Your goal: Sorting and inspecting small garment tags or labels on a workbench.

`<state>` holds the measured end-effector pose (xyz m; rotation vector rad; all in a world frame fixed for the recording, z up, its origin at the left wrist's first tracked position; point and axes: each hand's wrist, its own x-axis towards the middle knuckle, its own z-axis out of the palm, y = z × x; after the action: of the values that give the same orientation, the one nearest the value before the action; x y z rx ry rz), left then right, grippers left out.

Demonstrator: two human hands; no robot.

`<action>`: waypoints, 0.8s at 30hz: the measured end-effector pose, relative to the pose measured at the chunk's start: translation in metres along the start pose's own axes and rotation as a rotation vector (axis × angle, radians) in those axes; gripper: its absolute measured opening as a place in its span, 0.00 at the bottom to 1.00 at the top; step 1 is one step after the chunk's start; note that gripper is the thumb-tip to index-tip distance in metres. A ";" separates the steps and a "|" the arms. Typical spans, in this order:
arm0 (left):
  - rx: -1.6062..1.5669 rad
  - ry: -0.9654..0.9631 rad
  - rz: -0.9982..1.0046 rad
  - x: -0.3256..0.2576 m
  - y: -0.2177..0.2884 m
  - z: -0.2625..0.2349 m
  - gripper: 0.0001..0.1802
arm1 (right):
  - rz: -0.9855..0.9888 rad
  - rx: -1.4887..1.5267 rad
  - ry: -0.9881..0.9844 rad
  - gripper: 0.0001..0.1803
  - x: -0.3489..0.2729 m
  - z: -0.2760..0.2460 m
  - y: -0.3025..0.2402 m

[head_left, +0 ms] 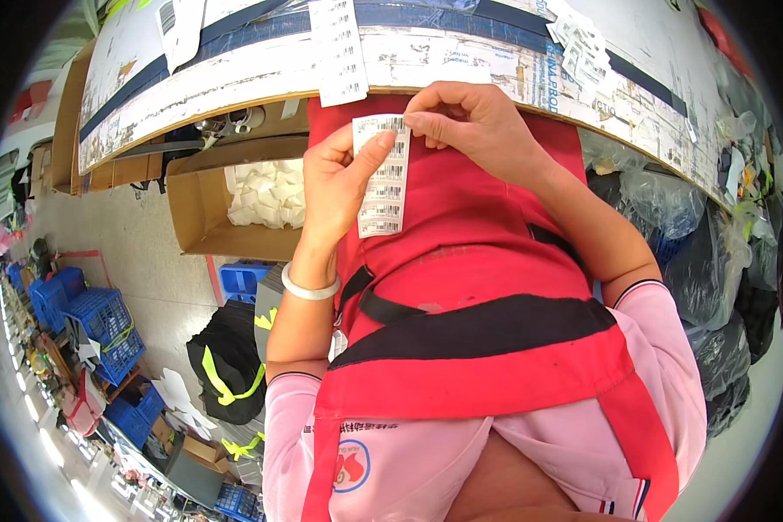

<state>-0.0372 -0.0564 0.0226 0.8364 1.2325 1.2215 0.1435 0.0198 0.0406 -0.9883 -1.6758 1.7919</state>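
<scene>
Worn white tabletop with dark blue bands spans the upper view; a longer label sheet overhangs its front edge. Barcode label strip is positioned in front of the red apron, just below that edge. Left hand grips the strip between thumb and fingers. Right hand pinches its upper right corner. Open cardboard box at left contains white pieces.

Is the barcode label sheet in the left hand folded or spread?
Spread: the barcode label sheet shows several rows, no fold visible.
</scene>
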 end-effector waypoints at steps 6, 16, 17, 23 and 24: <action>-0.087 -0.075 -0.010 0.006 0.003 -0.001 0.07 | 0.028 0.059 -0.062 0.09 -0.004 -0.002 -0.008; -0.205 -0.130 -0.052 0.006 0.005 0.009 0.09 | 0.167 0.242 -0.168 0.10 -0.008 -0.001 0.005; -0.217 -0.150 -0.070 0.007 0.005 0.011 0.10 | 0.203 0.329 -0.182 0.10 -0.010 0.004 0.013; -0.262 -0.114 -0.070 0.005 -0.004 0.003 0.07 | 0.144 0.155 -0.007 0.10 -0.014 0.000 0.009; -0.265 -0.113 -0.068 0.006 -0.005 0.004 0.07 | 0.124 0.171 0.036 0.10 -0.014 -0.003 0.004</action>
<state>-0.0330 -0.0506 0.0175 0.6535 0.9750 1.2330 0.1548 0.0100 0.0391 -1.0620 -1.4397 1.9485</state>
